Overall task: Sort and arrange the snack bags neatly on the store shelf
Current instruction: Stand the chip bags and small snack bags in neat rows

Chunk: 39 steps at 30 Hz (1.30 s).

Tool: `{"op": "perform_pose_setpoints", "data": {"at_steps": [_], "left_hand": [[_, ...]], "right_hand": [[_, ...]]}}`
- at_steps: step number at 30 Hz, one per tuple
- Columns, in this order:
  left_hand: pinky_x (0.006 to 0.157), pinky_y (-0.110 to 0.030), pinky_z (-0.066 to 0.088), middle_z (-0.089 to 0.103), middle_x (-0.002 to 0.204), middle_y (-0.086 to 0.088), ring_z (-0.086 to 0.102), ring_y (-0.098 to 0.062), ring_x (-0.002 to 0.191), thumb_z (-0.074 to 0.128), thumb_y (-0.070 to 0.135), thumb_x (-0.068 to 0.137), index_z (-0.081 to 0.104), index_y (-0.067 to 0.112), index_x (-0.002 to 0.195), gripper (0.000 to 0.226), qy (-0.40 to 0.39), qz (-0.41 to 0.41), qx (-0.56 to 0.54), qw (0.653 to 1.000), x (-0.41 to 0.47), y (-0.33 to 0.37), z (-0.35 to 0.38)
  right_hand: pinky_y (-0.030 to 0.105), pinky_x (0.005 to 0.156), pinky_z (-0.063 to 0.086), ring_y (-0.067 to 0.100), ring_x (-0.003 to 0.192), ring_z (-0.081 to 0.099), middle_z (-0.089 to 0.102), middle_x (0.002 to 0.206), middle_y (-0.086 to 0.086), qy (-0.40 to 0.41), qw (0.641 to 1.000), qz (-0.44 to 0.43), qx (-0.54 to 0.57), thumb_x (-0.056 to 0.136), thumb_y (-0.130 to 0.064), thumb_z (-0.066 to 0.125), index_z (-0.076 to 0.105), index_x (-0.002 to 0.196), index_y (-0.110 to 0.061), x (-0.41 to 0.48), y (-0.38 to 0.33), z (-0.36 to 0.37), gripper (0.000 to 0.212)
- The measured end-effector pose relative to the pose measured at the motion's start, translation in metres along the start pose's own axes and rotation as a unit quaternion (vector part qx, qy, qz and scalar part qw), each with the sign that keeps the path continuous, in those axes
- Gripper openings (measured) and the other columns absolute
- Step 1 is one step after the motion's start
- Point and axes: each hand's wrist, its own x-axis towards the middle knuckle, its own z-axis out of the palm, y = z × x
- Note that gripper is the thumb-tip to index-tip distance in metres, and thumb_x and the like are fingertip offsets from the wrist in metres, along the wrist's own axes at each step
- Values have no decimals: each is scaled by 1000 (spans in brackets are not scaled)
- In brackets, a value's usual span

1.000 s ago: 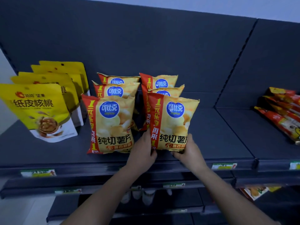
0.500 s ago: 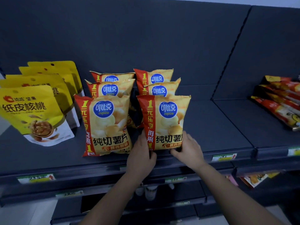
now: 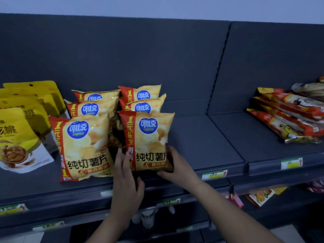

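Yellow-and-red chip bags stand in two rows on the dark shelf [image 3: 201, 148]. The front right chip bag [image 3: 147, 139] stands upright at the shelf's front. My left hand [image 3: 126, 179] holds its lower left edge, fingers up along the side. My right hand [image 3: 175, 165] grips its lower right corner, thumb under the bottom. To its left stands the front left chip bag [image 3: 84, 146], untouched. More chip bags [image 3: 140, 100] line up behind both front bags, mostly hidden.
Yellow walnut pouches [image 3: 19, 137] stand at the left. A pile of red-and-orange snack packs [image 3: 287, 118] lies flat at the right. Bare shelf lies between the chips and that pile. Price tags [image 3: 213, 174] run along the front lip; lower shelves hold other goods.
The front right chip bag has come down and settled upright at the shelf front, both hands still on its lower corners. The camera has shifted, so the view sits further right.
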Motion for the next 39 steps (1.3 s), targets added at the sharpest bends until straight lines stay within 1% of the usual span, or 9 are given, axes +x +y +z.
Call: {"op": "perform_pose_setpoints", "data": {"at_steps": [3, 7, 10, 16, 21, 25, 32, 35, 39], "left_hand": [[107, -37, 27, 20, 150, -22, 30, -35, 135, 41, 15, 82, 20, 3, 142, 64, -41, 89, 42, 994, 3, 36, 16], [96, -33, 35, 41, 142, -16, 48, -24, 114, 41, 16, 80, 33, 6, 138, 59, -169, 212, 43, 962, 29, 107, 70], [97, -27, 43, 58, 129, -3, 58, -15, 106, 39, 27, 79, 35, 12, 138, 61, -250, 199, 52, 946, 44, 154, 121], [105, -14, 15, 31, 147, 10, 34, -7, 127, 44, 24, 95, 16, 22, 149, 60, -317, 193, -30, 928, 59, 240, 206], [106, -24, 29, 36, 141, 14, 37, -4, 125, 51, 27, 95, 28, 23, 144, 55, -336, 110, -139, 925, 73, 304, 260], [87, -16, 38, 51, 121, 13, 49, -2, 109, 60, 22, 91, 48, 26, 127, 38, -354, -8, -254, 900, 90, 335, 286], [68, -3, 41, 62, 104, 5, 56, -2, 90, 60, 24, 92, 60, 25, 103, 11, -353, -78, -319, 876, 148, 363, 323], [60, -1, 40, 63, 98, 6, 58, -2, 85, 51, 31, 96, 60, 23, 102, 14, -350, -124, -360, 856, 177, 376, 340], [64, -15, 45, 65, 97, 0, 61, -6, 79, 47, 39, 96, 58, 17, 108, 28, -368, -197, -403, 815, 204, 395, 367]], "right_hand": [[24, 110, 24, 16, 138, 28, 34, 147, 3, 9, 998, -16, -63, 84, -33, 68, 26, 145, -13, -18, 26, -36, 77], [18, 103, 29, 3, 121, 37, 43, 127, -9, 49, 997, -12, -53, 86, -21, 65, 40, 139, -19, -49, 75, -105, 58], [21, 109, 25, 15, 129, 39, 48, 134, 1, 68, 992, 33, -98, 86, -18, 63, 41, 138, -14, -74, 124, -163, 56], [1, 87, 25, 7, 119, 42, 48, 124, -7, 142, 974, 141, -105, 86, -10, 62, 47, 129, -21, -132, 207, -271, 47], [16, 96, 29, 13, 124, 45, 51, 125, -4, 190, 955, 204, -105, 86, -11, 65, 50, 130, -12, -165, 260, -336, 46], [15, 94, 29, 17, 125, 46, 51, 132, 4, 179, 946, 235, -135, 87, -12, 64, 49, 132, -9, -165, 283, -377, 48], [18, 93, 30, 20, 124, 46, 49, 134, 7, 197, 944, 212, -160, 87, -12, 64, 45, 135, -8, -111, 301, -440, 52], [21, 91, 31, 16, 119, 45, 48, 123, -2, 221, 951, 176, -129, 91, -10, 54, 43, 136, -10, -78, 303, -460, 46], [27, 82, 30, 22, 104, 46, 51, 104, 5, 300, 928, 172, -139, 95, -16, 39, 53, 116, -6, -39, 323, -481, 28]]}}
